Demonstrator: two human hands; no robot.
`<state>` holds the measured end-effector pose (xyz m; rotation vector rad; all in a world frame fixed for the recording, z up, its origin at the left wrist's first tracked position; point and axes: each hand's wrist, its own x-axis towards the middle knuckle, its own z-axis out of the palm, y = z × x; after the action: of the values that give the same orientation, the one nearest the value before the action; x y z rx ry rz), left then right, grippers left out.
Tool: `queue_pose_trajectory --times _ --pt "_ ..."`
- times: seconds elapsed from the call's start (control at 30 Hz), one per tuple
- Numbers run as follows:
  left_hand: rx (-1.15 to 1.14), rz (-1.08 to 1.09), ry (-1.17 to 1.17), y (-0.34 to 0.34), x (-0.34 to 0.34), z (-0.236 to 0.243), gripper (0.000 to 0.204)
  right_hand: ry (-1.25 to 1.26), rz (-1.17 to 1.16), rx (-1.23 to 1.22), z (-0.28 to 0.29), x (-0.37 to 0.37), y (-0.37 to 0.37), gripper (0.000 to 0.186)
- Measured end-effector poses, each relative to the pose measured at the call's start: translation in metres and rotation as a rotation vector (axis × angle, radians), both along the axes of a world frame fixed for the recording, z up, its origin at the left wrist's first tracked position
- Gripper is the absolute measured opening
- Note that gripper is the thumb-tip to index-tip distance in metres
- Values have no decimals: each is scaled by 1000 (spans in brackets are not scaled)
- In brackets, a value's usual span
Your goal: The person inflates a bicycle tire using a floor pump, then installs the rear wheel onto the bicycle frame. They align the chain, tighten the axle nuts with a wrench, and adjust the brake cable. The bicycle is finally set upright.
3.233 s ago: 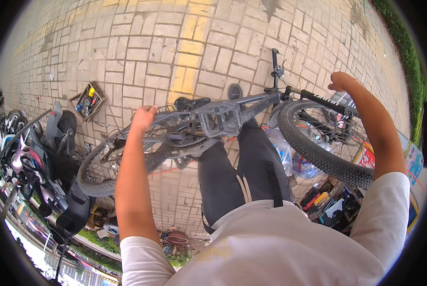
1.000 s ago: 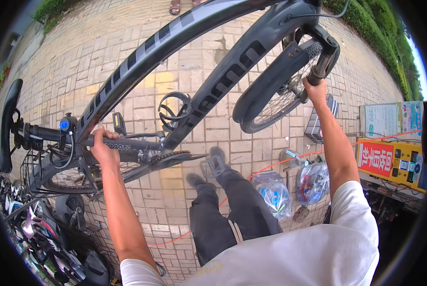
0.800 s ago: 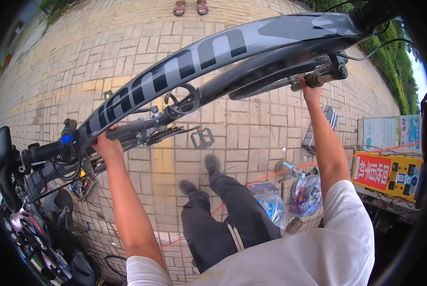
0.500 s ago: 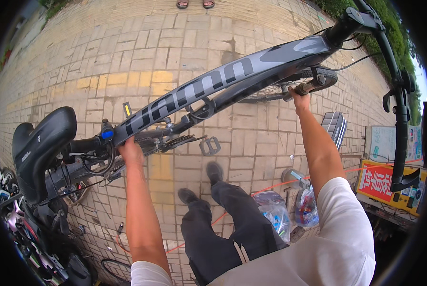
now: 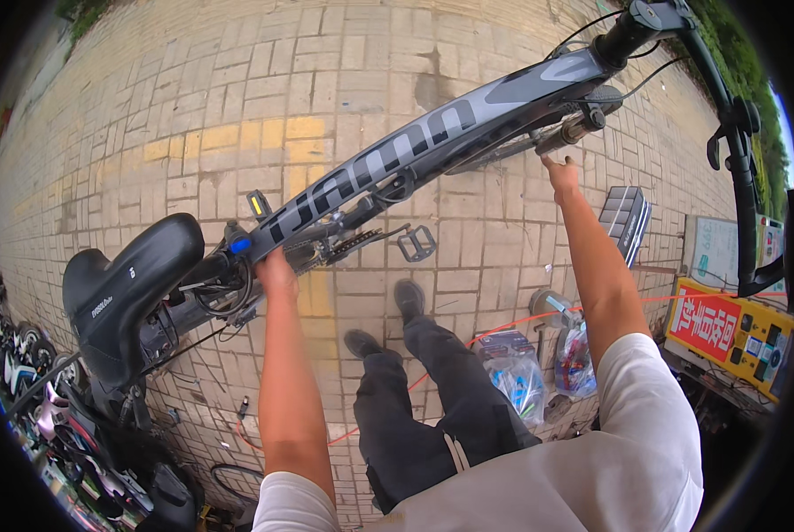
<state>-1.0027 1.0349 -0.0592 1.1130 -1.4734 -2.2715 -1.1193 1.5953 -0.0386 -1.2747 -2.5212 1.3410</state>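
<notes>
A grey-and-black bicycle (image 5: pixel 370 164) stretches across the view, its saddle (image 5: pixel 131 288) at the left and its handlebar (image 5: pixel 736 146) at the far right. My left hand (image 5: pixel 277 272) is closed round the frame just ahead of the seat post, its fingers mostly hidden under the tube. At the front, my right hand (image 5: pixel 564 180) is just below the lower end of the fork leg (image 5: pixel 567 135). Its thumb and a finger show apart; whether they touch the fork I cannot tell. A pedal (image 5: pixel 416 243) hangs between my arms.
Several bicycles (image 5: pixel 55 412) crowd the lower left. To the right lie a dark strapped box (image 5: pixel 623 222), plastic bags (image 5: pixel 517 387) and a yellow-and-red case (image 5: pixel 725 332). An orange cord (image 5: pixel 503 330) crosses the paving by my shoes (image 5: pixel 408 300).
The saddle end has shifted right and down in the picture. My right hand's thumb and finger now show apart below the fork leg. The other person's feet have left the view.
</notes>
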Motion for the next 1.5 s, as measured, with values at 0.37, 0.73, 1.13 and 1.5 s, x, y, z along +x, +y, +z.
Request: queue_pose_trajectory --times 0.37,0.73,1.13,1.5 --pt "159 -157 -190 6 -7 41 60 21 522 -235 254 167 -109 61" --pt "-46 -314 -220 7 -18 53 65 -187 558 -206 268 280 -108 49" --pt "-321 -858 -39 109 148 200 50 -229 249 -655 219 309 -214 62" --pt "163 -214 -674 -104 381 219 71 563 1157 -1017 450 264 -409 81"
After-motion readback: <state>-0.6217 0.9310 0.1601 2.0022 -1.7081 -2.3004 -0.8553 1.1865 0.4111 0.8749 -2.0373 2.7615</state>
